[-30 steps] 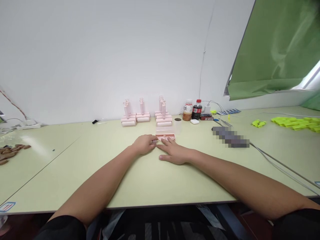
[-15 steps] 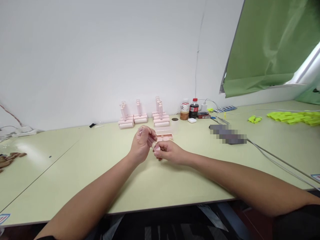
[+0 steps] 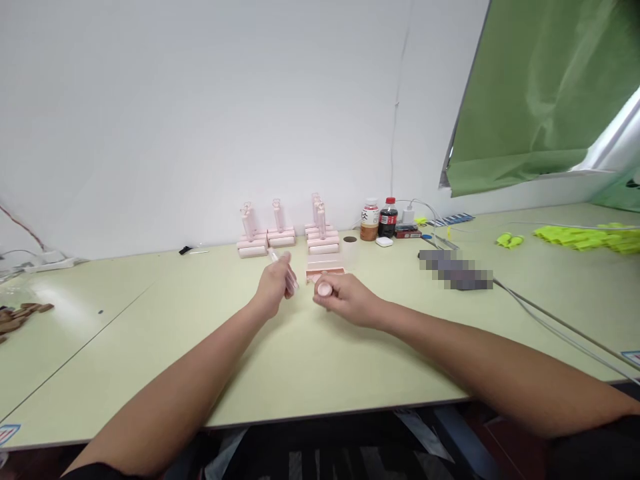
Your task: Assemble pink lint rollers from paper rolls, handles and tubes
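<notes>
Holding a slim, clear, pinkish plastic tube (image 3: 293, 280) aslant in the left hand (image 3: 273, 287), with fingers curled round it. Pinching a round, pale pink piece (image 3: 325, 289) in the right hand (image 3: 353, 301), with fingers bent in close, apart from the tube. Just behind, on the pale green table (image 3: 300, 373): an open, shallow pink box (image 3: 314, 273). Near the white wall (image 3: 200, 133): rounded pale pink boxes (image 3: 323, 249), left of 2 plastic drink bottles (image 3: 388, 223).

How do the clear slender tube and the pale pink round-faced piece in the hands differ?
The clear slender tube is long and see-through; the pale pink round-faced piece shows an opaque disc. The tube slants in the left hand; the piece faces the camera in the right hand. Both are hand-held.
</notes>
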The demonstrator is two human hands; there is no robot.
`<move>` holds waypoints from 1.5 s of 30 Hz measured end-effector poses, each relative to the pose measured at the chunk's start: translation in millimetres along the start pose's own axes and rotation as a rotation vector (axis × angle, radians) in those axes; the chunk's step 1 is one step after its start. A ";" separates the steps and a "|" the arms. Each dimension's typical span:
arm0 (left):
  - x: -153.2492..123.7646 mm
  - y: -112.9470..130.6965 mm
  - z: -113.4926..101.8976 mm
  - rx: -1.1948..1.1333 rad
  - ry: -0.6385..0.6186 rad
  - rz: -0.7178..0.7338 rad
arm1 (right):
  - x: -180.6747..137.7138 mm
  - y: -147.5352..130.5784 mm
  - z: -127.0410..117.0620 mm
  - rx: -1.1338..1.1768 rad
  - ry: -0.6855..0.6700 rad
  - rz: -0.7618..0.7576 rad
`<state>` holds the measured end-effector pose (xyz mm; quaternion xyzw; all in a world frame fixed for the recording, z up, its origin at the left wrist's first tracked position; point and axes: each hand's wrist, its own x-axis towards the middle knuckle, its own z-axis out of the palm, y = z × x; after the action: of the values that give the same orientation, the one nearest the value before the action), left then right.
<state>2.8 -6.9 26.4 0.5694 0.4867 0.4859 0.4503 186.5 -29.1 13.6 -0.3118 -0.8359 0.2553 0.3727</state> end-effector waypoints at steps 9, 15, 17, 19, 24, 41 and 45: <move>-23.9 -21.0 29.6 0.490 -0.352 0.347 | 4.2 4.2 -14.2 0.271 0.018 0.157; -17.9 -27.2 17.7 0.613 -0.294 0.224 | 16.4 39.1 -66.2 -0.248 0.382 0.201; -15.2 -30.8 13.4 0.652 -0.319 0.221 | 18.6 58.7 -79.0 -0.419 0.389 0.266; -13.1 -33.3 11.3 0.662 -0.336 0.230 | 19.5 76.8 -83.2 -0.489 0.370 0.325; -12.6 -32.6 11.8 0.717 -0.371 0.246 | 22.7 99.9 -73.0 -0.447 0.360 0.419; -14.9 -30.4 13.2 0.763 -0.357 0.219 | 23.1 92.5 -99.9 -0.365 0.468 0.676; -12.3 -33.1 13.2 0.760 -0.308 0.210 | 19.4 95.0 -105.0 -0.365 0.266 0.778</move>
<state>11.4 -15.6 -9.2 0.8076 0.4975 0.2244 0.2237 289.8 69.3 22.1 -0.6938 -0.6325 0.1824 0.2921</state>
